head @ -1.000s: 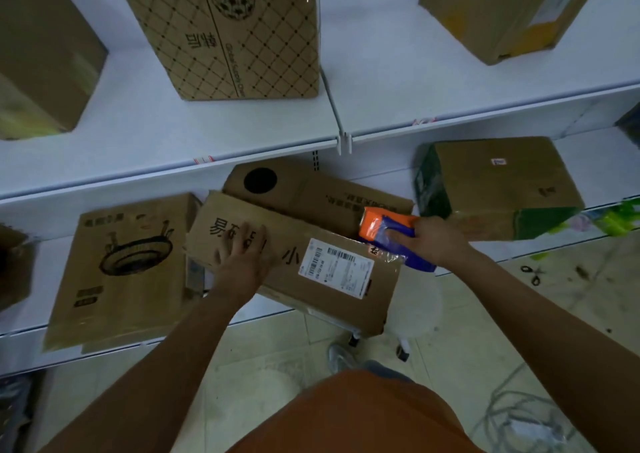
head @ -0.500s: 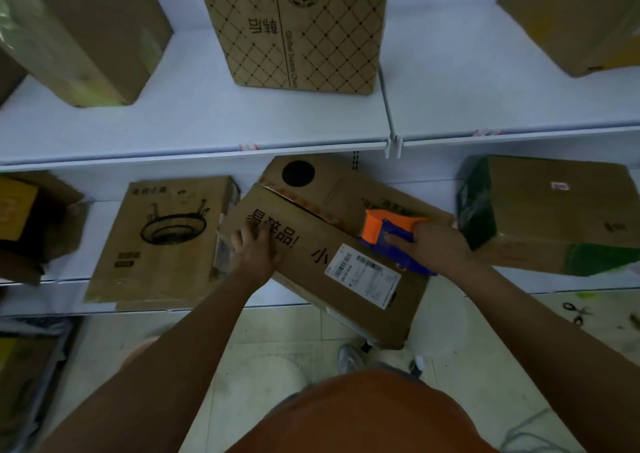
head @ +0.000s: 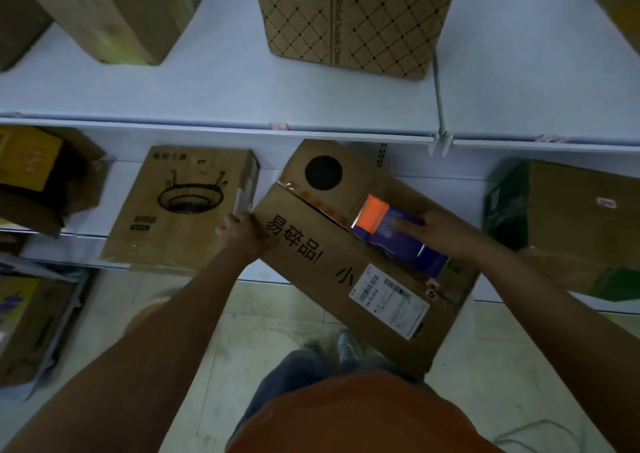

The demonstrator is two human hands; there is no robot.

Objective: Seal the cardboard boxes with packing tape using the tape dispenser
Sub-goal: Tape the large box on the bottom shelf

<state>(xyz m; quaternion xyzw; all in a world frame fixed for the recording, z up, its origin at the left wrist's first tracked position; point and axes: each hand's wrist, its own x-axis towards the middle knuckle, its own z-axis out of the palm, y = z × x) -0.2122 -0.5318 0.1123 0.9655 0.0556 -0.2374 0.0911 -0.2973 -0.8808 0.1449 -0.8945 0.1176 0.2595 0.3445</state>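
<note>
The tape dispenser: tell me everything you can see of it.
The tape dispenser has an orange front guard with a toothed edge and a dark blue body, plastic by the look. It lies tilted across the top of the long cardboard box, along the seam between its flaps, orange end pointing up-left. The right hand grips it from the right, fingers over the blue body. The tape itself is blurred.

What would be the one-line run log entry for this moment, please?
step: taping top seam | right hand: holds orange-and-purple plastic tape dispenser on long brown cardboard box | left hand: grips box's left end | seam: partly open
</note>
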